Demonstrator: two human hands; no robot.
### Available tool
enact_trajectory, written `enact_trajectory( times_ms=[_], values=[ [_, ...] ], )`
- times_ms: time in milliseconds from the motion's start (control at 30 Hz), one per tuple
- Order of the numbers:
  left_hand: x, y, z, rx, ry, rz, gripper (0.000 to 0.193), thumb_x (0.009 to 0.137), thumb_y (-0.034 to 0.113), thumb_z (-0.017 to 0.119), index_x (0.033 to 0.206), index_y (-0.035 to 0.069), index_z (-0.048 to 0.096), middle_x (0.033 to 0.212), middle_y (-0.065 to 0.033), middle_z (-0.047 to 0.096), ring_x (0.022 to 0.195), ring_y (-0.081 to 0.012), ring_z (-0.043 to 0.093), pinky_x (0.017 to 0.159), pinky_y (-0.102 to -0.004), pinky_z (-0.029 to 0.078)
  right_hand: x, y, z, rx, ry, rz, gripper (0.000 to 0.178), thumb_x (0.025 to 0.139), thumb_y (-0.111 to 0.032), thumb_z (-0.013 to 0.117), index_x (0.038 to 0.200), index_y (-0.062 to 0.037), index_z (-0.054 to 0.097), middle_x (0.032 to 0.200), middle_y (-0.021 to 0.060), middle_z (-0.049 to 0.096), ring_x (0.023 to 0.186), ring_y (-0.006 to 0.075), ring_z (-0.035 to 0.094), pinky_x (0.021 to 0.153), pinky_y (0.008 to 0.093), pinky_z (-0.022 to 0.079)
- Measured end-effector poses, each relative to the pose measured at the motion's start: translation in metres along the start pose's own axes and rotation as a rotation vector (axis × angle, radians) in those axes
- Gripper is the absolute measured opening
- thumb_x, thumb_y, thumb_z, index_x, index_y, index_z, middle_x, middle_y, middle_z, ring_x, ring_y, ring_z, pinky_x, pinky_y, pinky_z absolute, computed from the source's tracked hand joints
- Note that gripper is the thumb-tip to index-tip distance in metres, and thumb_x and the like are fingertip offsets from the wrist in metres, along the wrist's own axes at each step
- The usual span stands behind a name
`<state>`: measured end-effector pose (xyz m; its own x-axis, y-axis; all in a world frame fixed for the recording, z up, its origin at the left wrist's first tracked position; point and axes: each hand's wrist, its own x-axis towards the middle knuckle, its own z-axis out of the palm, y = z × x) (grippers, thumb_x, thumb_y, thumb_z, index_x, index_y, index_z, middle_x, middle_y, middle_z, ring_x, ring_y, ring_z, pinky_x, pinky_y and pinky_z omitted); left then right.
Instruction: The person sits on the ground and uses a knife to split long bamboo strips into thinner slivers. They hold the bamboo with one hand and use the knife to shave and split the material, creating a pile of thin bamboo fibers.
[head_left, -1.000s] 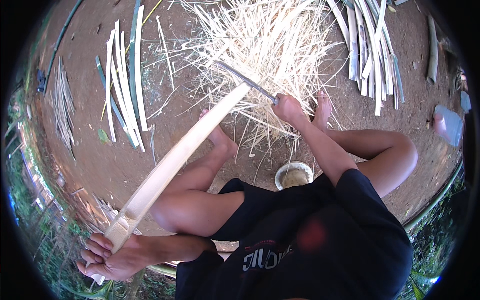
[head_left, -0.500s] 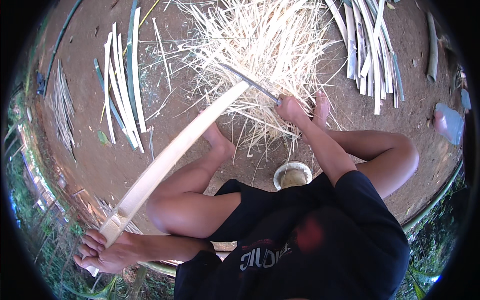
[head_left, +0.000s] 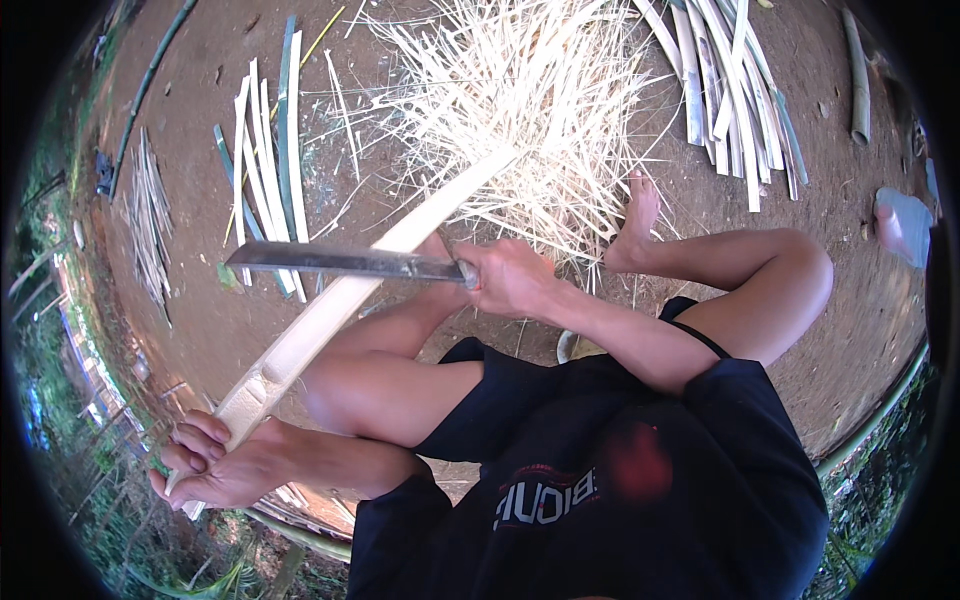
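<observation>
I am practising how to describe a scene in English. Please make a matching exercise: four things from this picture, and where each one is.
Things:
1. long blade
2. bamboo slat
3. heap of pale shavings
4. cut strips

Places:
a. lying on the ground at the left
b. in the right hand
c. piled beyond the feet
d. gripped at its near end by the left hand

Pairs: 1-b, 2-d, 3-c, 4-a

I see the right hand [head_left: 510, 278] has drawn the long knife [head_left: 345, 261] back from the far end of the bamboo slat [head_left: 340, 300] to its middle, blade now lying crosswise over it, pointing left, while the left hand [head_left: 215, 465] has shifted slightly rightward.
</observation>
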<state>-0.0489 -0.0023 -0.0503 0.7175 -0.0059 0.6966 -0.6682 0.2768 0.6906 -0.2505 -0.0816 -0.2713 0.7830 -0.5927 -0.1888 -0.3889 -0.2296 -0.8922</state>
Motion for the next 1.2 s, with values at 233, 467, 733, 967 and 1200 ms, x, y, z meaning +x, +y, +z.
enact_trajectory(
  times_ms=[233, 467, 733, 967, 1200],
  values=[
    [-0.002, 0.004, -0.002, 0.083, -0.025, 0.01, 0.034, 0.101, 0.04, 0.039, 0.107, 0.006, 0.043, 0.067, 0.0013, 0.029, 0.05, -0.0103, 0.028, 0.044, -0.0236, 0.031, 0.005, 0.062, -0.006, -0.058, 0.047, 0.308, 0.017, 0.076, -0.019, 0.064, 0.087, -0.0067, 0.06, 0.06, 0.0166, 0.062, 0.056, 0.0353, 0.063, 0.053, 0.0437, 0.051],
    [-0.003, 0.001, 0.0, 0.082, 0.011, 0.015, 0.032, 0.101, 0.038, 0.041, 0.104, 0.006, 0.043, 0.066, 0.0013, 0.028, 0.05, -0.01, 0.027, 0.044, -0.023, 0.03, 0.003, 0.025, -0.003, -0.151, 0.007, 0.094, 0.018, 0.079, -0.019, 0.061, 0.089, -0.0046, 0.062, 0.06, 0.0192, 0.061, 0.056, 0.0353, 0.063, 0.054, 0.0462, 0.051],
    [0.003, -0.005, -0.004, 0.071, 0.006, -0.008, 0.028, 0.101, 0.034, 0.042, 0.105, 0.006, 0.044, 0.066, 0.0014, 0.025, 0.051, -0.0106, 0.026, 0.044, -0.0231, 0.028, 0.02, 0.104, -0.009, -0.193, -0.052, 0.393, 0.023, 0.079, -0.021, 0.06, 0.094, -0.0043, 0.064, 0.07, 0.0221, 0.064, 0.064, 0.0359, 0.065, 0.062, 0.0465, 0.053],
    [0.013, -0.013, -0.003, -0.031, -0.05, -0.034, 0.024, 0.1, 0.028, 0.044, 0.104, 0.005, 0.042, 0.066, 0.0014, 0.023, 0.051, -0.0095, 0.025, 0.044, -0.0222, 0.027, 0.033, 0.193, -0.006, -0.273, 0.009, 0.571, 0.026, 0.082, -0.02, 0.056, 0.1, -0.003, 0.064, 0.074, 0.0215, 0.067, 0.069, 0.0354, 0.067, 0.071, 0.0444, 0.055],
    [0.009, -0.02, 0.001, 0.089, 0.003, 0.003, 0.02, 0.099, 0.022, 0.046, 0.104, 0.003, 0.04, 0.067, 0.0016, 0.023, 0.052, -0.009, 0.025, 0.045, -0.0216, 0.024, 0.037, 0.129, -0.014, -0.245, -0.126, 0.318, 0.022, 0.081, -0.021, 0.058, 0.094, -0.0038, 0.063, 0.072, 0.0208, 0.066, 0.065, 0.0339, 0.066, 0.066, 0.0458, 0.054]
  ],
)
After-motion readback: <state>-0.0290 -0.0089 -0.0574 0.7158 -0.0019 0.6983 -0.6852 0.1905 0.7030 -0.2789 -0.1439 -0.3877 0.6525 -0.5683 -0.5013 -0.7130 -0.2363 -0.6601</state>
